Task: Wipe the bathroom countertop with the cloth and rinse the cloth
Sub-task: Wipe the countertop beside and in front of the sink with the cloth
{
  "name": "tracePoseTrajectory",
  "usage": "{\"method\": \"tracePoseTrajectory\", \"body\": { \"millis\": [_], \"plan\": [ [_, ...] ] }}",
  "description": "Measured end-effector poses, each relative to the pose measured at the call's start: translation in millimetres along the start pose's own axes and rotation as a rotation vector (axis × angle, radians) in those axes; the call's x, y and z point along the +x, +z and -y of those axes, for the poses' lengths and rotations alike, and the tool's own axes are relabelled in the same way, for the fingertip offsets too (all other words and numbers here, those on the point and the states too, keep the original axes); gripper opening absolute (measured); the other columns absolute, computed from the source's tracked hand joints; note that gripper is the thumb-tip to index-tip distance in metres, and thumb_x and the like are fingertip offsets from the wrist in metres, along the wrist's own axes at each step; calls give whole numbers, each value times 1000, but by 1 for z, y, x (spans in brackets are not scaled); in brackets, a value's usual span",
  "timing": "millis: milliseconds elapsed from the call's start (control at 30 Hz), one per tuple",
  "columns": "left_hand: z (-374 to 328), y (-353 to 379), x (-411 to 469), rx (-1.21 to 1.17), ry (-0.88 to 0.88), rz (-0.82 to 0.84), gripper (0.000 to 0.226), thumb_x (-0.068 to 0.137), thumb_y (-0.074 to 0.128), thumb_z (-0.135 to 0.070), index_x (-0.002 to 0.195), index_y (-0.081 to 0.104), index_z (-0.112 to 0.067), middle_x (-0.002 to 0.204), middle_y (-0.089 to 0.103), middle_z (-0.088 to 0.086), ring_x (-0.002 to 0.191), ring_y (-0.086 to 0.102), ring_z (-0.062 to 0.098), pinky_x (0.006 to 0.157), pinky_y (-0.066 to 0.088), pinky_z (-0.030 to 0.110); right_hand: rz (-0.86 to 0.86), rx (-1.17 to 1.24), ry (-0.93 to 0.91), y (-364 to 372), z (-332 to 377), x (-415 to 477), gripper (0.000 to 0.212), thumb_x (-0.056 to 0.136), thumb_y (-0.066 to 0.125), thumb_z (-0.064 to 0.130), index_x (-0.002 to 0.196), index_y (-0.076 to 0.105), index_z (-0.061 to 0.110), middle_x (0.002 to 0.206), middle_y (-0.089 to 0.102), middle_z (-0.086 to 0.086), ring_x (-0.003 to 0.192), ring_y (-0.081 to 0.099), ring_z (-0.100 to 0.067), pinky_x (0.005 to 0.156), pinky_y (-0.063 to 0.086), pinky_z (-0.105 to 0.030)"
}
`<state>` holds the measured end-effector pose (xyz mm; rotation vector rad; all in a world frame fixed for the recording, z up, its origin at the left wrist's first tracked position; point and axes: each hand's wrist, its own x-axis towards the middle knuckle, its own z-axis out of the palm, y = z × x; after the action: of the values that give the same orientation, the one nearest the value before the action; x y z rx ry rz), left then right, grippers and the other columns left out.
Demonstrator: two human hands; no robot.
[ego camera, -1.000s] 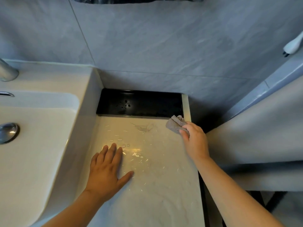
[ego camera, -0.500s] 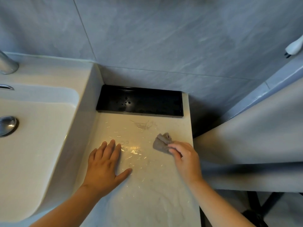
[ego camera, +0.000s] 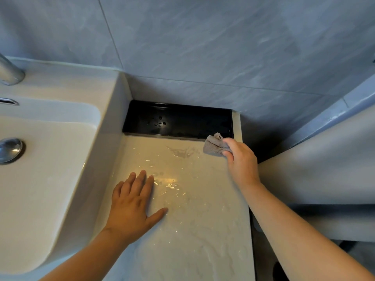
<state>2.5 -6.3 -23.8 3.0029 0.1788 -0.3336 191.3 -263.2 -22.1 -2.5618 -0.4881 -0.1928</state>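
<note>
Cloth: a small grey cloth (ego camera: 213,147), bunched up, lies at the far right corner of the countertop (ego camera: 203,236), touching the front rim of the black tray (ego camera: 178,120)
Right hand: the right hand (ego camera: 241,162) has its fingers curled round the cloth and grips it from the near side; the forearm runs above the countertop's right edge
Left hand: the left hand (ego camera: 132,205) lies flat on the countertop near its left edge, fingers straight and close together, thumb spread out, holding nothing
Surface: pale and marbled, with water droplets (ego camera: 172,185) glinting in the middle between the two hands; a grey wet smear (ego camera: 183,152) sits just left of the cloth, near the tray
In the way: the tray fills the far edge against the tiled wall (ego camera: 203,47), from the sink's side wall almost to the right edge; a few drops show on its left half
Sink: the white sink (ego camera: 50,189) adjoins the left edge and its side wall rises above the countertop; inside are a metal drain plug (ego camera: 10,150) and an overflow slot (ego camera: 8,101), and a tap base (ego camera: 10,73) stands at its far left
Right side: a pale smooth surface (ego camera: 314,169) lies beyond a dark gap; what it is cannot be told
</note>
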Motion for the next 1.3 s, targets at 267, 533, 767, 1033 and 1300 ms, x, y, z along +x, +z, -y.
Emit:
{"method": "tracePoseTrajectory", "body": {
  "millis": [267, 533, 767, 1033, 1300],
  "plan": [
    [0, 4, 0, -13, 10, -16, 90, 81, 23, -81, 147, 28, -21, 154, 27, 6, 140, 27, 34, 110, 19, 53, -104, 107, -33, 16, 2, -1, 25, 87, 62, 1, 110, 68, 8, 106, 67, -8, 98, 60, -23, 82, 52, -34],
    [2, 1, -2, 4, 24, 12, 88, 82, 24, -79, 147, 27, -20, 154, 27, 8, 139, 28, 34, 109, 13, 47, 51, 191, -63, 19, 28, -47, 30, 89, 63, 9, 117, 67, 16, 115, 66, -1, 104, 58, -12, 89, 44, -23],
    [6, 1, -2, -59, 37, 3, 88, 81, 23, -81, 149, 19, -25, 157, 19, 3, 143, 19, 31, 112, 11, 49, 197, 307, 29, -2, 45, -72, 29, 86, 66, 9, 114, 69, 19, 110, 68, 8, 102, 60, -6, 90, 49, -19],
    [7, -4, -2, -113, 40, -21, 89, 80, 15, -82, 149, 23, -26, 158, 17, 1, 144, 16, 29, 112, 11, 48, 21, 182, 57, 17, 48, 6, 27, 87, 64, 9, 114, 69, 13, 111, 69, -3, 104, 61, -16, 91, 46, -23],
    [5, 0, -4, -175, 19, -43, 85, 82, 15, -78, 150, 14, -28, 159, 6, -2, 146, 2, 23, 116, 0, 44, -48, 276, 79, 44, 66, -17, 30, 87, 65, 11, 116, 67, 17, 113, 69, 0, 106, 61, -12, 92, 51, -35]
  ]
}}
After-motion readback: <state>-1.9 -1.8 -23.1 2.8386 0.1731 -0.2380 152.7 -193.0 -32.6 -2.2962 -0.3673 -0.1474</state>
